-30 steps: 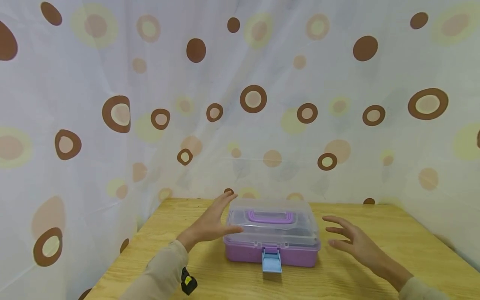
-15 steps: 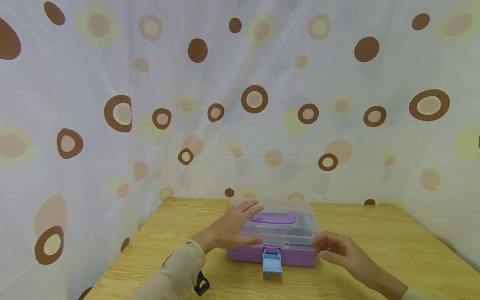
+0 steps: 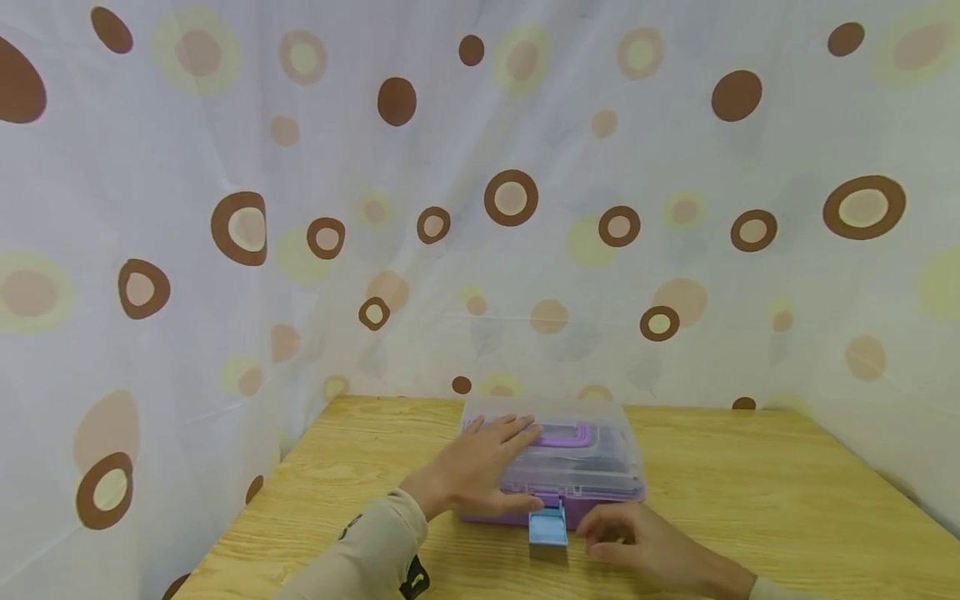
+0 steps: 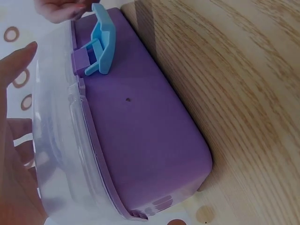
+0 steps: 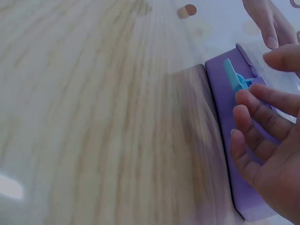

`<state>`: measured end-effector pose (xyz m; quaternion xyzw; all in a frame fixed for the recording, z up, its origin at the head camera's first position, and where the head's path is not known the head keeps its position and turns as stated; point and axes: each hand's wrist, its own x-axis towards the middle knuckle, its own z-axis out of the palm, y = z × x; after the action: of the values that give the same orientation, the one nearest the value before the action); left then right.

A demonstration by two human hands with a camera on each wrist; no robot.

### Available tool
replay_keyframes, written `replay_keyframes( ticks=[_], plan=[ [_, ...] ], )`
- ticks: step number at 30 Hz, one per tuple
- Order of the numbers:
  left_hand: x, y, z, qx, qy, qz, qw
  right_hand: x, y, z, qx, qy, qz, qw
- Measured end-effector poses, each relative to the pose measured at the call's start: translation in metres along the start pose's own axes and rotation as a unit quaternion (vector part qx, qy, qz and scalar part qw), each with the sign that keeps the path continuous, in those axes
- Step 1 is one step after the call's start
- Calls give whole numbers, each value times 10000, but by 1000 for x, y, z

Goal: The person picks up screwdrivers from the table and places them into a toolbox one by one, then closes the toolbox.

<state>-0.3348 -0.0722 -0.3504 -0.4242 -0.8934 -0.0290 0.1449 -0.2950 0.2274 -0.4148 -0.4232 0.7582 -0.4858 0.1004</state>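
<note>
A storage box with a clear lid and a purple base stands on the wooden table. Its light-blue latch is flipped outward at the front, and a purple handle lies flat on top. My left hand lies over the lid's left part, fingers stretched toward the handle and thumb near the front edge, hiding that side. Just right of the latch is my right hand, with loosely bent fingers. In the right wrist view its fingertips come close to the latch, holding nothing.
The wooden table extends on both sides of the box. Behind and to the left hangs a pale curtain with brown and yellow circles. A black strap piece hangs below the left sleeve.
My left hand has moved right and down onto the lid. My right hand has come from the box's right side, leftward and down to the latch. The box stays in place.
</note>
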Motion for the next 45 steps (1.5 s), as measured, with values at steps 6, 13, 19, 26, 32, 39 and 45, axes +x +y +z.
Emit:
replay_keyframes(
  ticks=[6,13,19,26,32,39,45],
  plan=[
    [1,0,3,348,-48,67,9994,5,10,7,-248,-23,24,9997],
    [-3,0,8,904,-8,175,9958,13,16,14,-291,297,574,9975],
    [-4,0,13,1258,56,259,9917,14,21,15,-185,235,519,9982],
    [-3,-1,15,1369,296,323,9896,15,23,14,-248,209,169,9993],
    [-4,-1,17,1236,406,297,9911,16,21,14,-218,225,55,9995],
    [-3,-1,16,1187,393,283,9917,18,18,16,-87,396,426,9983],
    [-3,1,11,1093,365,215,9931,21,16,20,-197,645,814,9944]
  ],
)
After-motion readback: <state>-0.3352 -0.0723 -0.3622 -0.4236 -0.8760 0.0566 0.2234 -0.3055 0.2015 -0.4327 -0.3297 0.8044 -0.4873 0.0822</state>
